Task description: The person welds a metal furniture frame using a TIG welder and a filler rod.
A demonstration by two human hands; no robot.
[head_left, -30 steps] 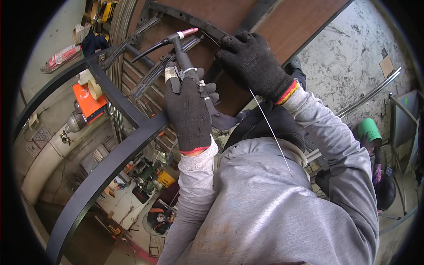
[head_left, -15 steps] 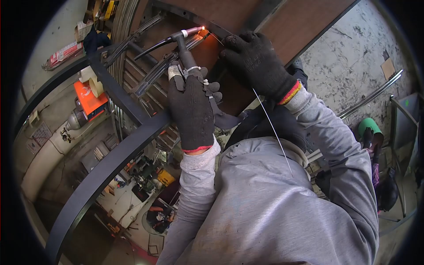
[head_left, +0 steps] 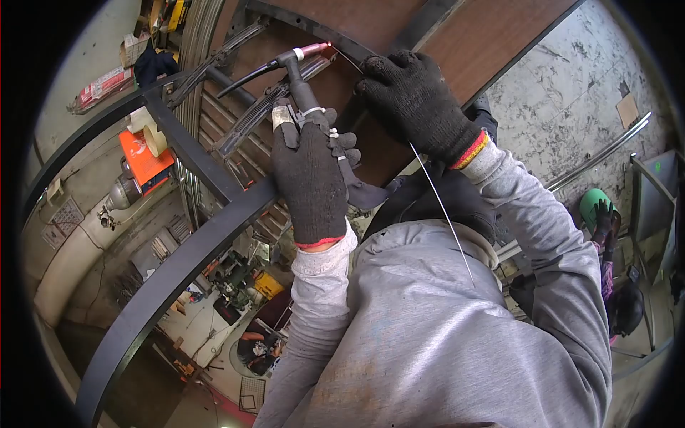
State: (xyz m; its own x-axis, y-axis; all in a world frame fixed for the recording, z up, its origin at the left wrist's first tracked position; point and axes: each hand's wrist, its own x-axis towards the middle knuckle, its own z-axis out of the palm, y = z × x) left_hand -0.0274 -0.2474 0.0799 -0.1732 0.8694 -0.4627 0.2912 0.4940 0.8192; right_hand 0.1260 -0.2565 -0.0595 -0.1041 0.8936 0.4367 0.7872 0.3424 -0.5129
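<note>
My left hand [head_left: 312,178], in a dark knit glove with a red cuff edge, is closed around the handle of a TIG welding torch [head_left: 300,82]. The torch's pinkish nozzle points right, and a small glow shows at its tip beside a dark steel bar [head_left: 314,27]. My right hand [head_left: 417,103], gloved alike with a red and yellow cuff, pinches a thin filler rod [head_left: 444,207]. One end of the rod reaches toward the torch tip; the long tail runs down across my grey shirt. The exact finger grip on the rod is partly hidden.
A curved black metal frame [head_left: 153,303] sweeps along the left. Brown panels [head_left: 492,43] lie beyond my hands. An orange box [head_left: 145,160] and a workbench with tools are at left. Another person, with gloved hands on a green cap [head_left: 594,207], is at the right.
The bright arc and orange glow at the torch tip have dimmed to a small point. My hands have barely moved. The other person's hand has risen onto the green cap.
</note>
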